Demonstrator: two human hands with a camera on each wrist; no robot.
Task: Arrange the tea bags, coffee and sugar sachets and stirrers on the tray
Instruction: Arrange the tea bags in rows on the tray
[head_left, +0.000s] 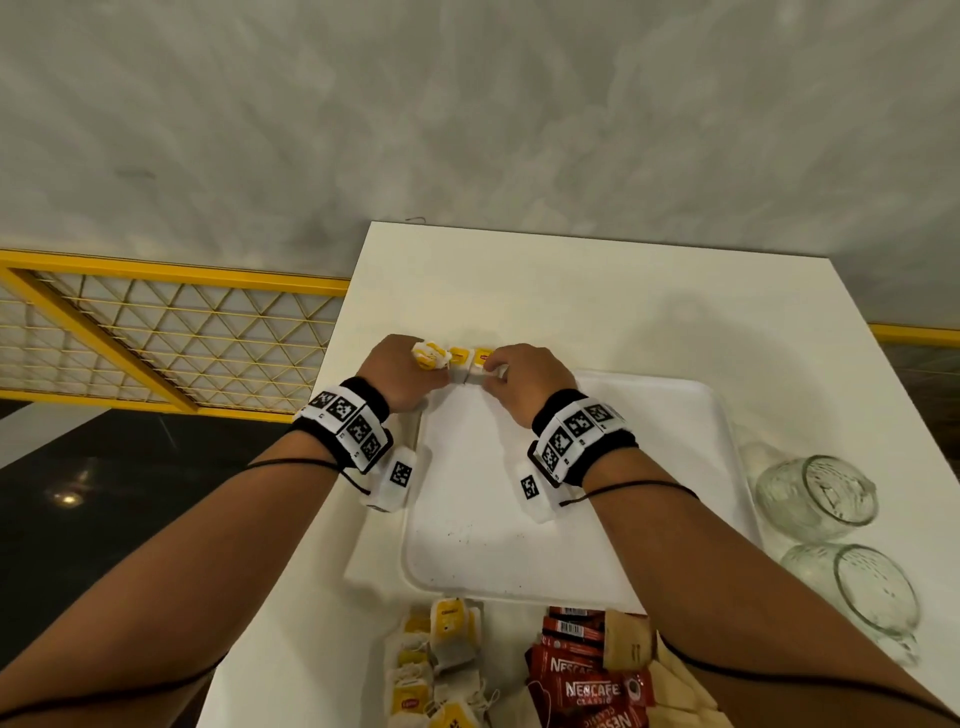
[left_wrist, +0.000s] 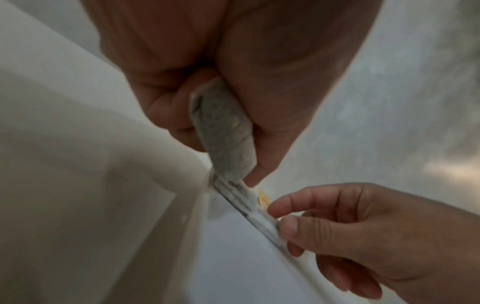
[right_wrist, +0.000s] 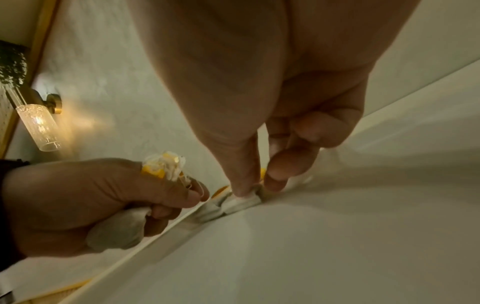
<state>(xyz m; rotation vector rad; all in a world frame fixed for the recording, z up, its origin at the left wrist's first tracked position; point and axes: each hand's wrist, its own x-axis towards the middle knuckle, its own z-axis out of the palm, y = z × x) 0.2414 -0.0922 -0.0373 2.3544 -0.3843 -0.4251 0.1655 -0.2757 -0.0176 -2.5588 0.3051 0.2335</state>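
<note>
A white tray (head_left: 649, 467) lies on the white table. Two tea bags (head_left: 470, 364) with yellow tags stand against the tray's far left rim. My right hand (head_left: 491, 371) pinches the right one of them between thumb and forefinger; the right wrist view shows that tea bag (right_wrist: 244, 200) under the fingertips. My left hand (head_left: 441, 370) is just left of it and grips a small bunch of tea bags (head_left: 430, 356). In the left wrist view one held bag (left_wrist: 223, 131) sits between thumb and fingers. Loose tea bags (head_left: 441, 660), red coffee sachets (head_left: 587, 686) and brown sachets (head_left: 628, 644) lie near me.
Two glass mugs (head_left: 815, 499) (head_left: 862, 597) lie on their sides to the right of the tray. The table's left edge (head_left: 332, 364) drops off beside a yellow mesh railing (head_left: 156, 338). A grey wall stands behind, with a wall lamp (right_wrist: 39, 127).
</note>
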